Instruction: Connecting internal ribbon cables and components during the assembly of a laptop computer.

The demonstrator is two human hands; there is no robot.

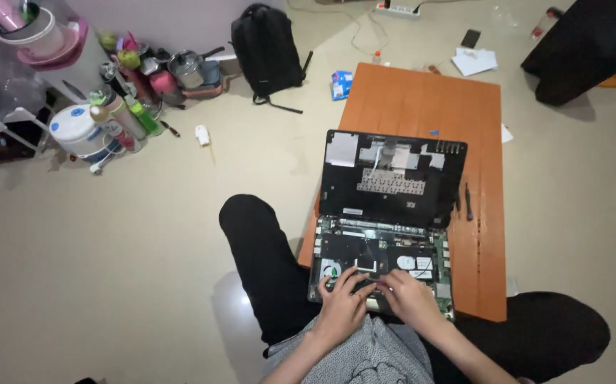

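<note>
A: Both hands are on the opened black laptop base with exposed green circuit board (382, 267), which sits at the near end of the low orange wooden table (421, 99). Left hand (341, 302) has fingers curled down on the near-left edge, just beside the round fan. Right hand (411, 299) lies flat-ish with fingers together, pressing on the near-middle of the board. Can't tell if either is pinching anything.

B: Risks?

A: My read: the detached black keyboard cover panel with silver shielding (393, 178) lies flipped just beyond the base, touching its far edge. If a ribbon cable joins the two, a shove on the base could strain it. Bare fingers on the board could cause static damage or a bent connector. The base's near edge sits right at the table edge over the person's lap; pressing down there could tip it.

B: Anything loose?

A: A slim dark screwdriver-like tool (468, 201) lies on the table right of the panel. It could roll. Small screws, if any, are too small to see.

B: What's hidden?

A: Fingertips cover whatever part they work on. Can't confirm any cable between panel and base. The near edge of the base is behind the hands. A black backpack (266, 50) stands on the floor well apart.
</note>
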